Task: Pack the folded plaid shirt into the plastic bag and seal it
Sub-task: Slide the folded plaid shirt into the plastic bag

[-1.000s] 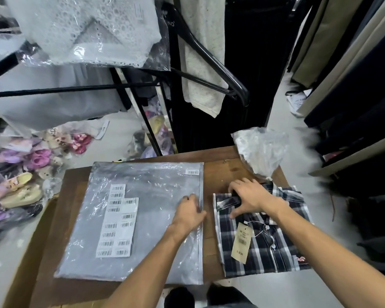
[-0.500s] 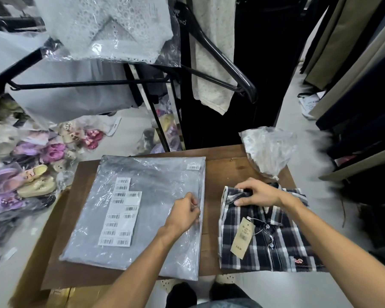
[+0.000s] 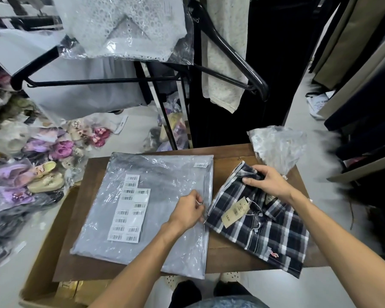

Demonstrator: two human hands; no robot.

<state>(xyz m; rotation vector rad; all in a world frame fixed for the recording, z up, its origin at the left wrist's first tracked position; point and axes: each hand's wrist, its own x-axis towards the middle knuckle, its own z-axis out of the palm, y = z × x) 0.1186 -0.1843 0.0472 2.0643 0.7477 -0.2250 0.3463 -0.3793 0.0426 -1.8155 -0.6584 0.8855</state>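
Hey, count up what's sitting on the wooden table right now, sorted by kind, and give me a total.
Flat plastic bags: 1
Plaid shirts: 1
Crumpled plastic bags: 1
Total: 3

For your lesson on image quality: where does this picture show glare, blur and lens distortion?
Head view: glare streaks the plastic bag; motion blur smears the dark items at the right edge; wide-angle distortion bows the black hanger; the plaid shirt and both hands stay sharp.
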